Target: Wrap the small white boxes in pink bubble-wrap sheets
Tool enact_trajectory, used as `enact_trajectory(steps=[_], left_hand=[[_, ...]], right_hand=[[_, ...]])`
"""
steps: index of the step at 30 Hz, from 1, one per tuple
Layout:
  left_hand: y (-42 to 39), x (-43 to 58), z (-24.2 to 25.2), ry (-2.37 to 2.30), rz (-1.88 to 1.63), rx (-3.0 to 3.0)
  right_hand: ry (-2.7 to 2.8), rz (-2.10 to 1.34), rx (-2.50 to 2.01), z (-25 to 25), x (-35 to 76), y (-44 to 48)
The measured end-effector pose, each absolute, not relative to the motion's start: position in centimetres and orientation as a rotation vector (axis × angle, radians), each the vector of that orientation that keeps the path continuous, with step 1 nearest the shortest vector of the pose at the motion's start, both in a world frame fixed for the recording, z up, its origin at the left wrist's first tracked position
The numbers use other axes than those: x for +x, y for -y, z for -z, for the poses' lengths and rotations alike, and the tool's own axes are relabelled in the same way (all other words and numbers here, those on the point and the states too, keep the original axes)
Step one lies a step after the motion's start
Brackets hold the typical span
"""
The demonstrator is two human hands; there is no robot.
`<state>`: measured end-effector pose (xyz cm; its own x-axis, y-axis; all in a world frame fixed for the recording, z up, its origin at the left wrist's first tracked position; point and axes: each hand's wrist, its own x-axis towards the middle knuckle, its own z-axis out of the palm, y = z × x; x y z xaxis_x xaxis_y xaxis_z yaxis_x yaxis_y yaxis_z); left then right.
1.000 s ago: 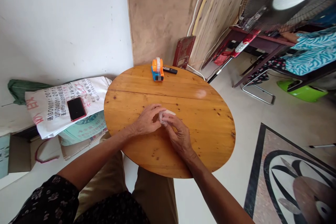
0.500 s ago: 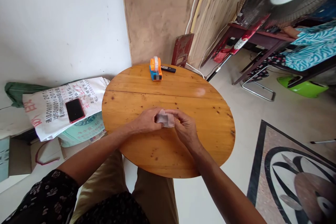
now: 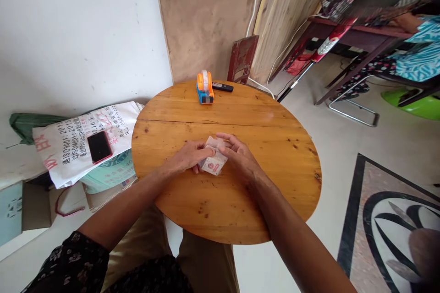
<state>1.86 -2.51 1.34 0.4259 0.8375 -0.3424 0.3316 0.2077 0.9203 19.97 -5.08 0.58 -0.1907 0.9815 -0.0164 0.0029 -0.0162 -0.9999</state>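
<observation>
Above the middle of the round wooden table (image 3: 240, 206), a small white packet (image 3: 213, 163) with red print and a clear, shiny surface is held tilted between both hands. My left hand (image 3: 187, 155) is closed on its left side, thumb across the top and fingertips underneath. My right hand (image 3: 240, 158) grips the upper right corner, with the thumb on the packet and the index finger stretched out behind it. Part of the packet is covered by the fingers. Farther back stand an orange and blue tape dispenser (image 3: 205, 87) and, beside it, a black remote control (image 3: 222, 87).
A phone (image 3: 99, 147) lies on printed white sacks (image 3: 74, 128) left of the table. A wooden chair (image 3: 243, 57) stands behind it. At the right are a standing fan (image 3: 330, 43) and a seated person in a patterned blue top (image 3: 422, 59).
The packet has been turned, so its red-printed face now shows. My left thumb has moved onto its top. The view has shifted slightly.
</observation>
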Motion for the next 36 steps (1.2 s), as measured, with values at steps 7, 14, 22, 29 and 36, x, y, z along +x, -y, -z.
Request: enact_trajectory(steps=[7, 14, 22, 29, 36], left_hand=[[2.5, 1.4, -1.4, -1.08, -0.5, 1.484], [2.2, 0.0, -1.2, -0.878, -0.535, 1.634], [3.0, 0.7, -1.0, -0.619, -0.597, 1.239], [2.2, 1.2, 0.8, -0.659, -0.695, 0.941], [2.3, 1.5, 0.2, -0.629, -0.753, 0.838]], right_hand=[[1.652, -1.331, -1.1, -0.8, 20.5, 6.0], [1.543, -1.421, -1.09, -1.0, 21.0, 5.4], [1.518, -1.48, -1.046, -1.6, 20.8, 5.4], [1.468, -1.247, -1.121, -0.3, 21.3, 4.7], [1.358, -1.266, -1.13, -0.2, 21.0, 4.9]])
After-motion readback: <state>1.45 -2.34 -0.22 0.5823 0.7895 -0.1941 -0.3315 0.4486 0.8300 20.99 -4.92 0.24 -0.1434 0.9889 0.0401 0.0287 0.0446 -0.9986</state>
